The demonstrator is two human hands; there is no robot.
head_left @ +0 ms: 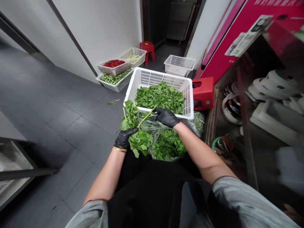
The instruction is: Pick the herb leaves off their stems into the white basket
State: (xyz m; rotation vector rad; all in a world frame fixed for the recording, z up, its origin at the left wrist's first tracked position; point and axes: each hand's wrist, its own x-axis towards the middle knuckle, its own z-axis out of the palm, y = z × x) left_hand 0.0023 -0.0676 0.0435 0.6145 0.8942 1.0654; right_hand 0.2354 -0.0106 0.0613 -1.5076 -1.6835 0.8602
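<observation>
My left hand, in a black glove, is closed round a bunch of leafy greens with stems sticking up. My right hand, gloved too, pinches the tip of a pale green stem that rises out of that bunch. Just beyond both hands is a white plastic basket, tilted, with loose green leaves spread over its bottom. Below my right hand, a clear plastic bag lies open around more leafy greens.
Ahead on the left, baskets hold red chillies, cut green vegetables and pale vegetable pieces. A red stool and another white basket stand further back. Shelving with white dishes flanks my right; stray stems lie on the floor.
</observation>
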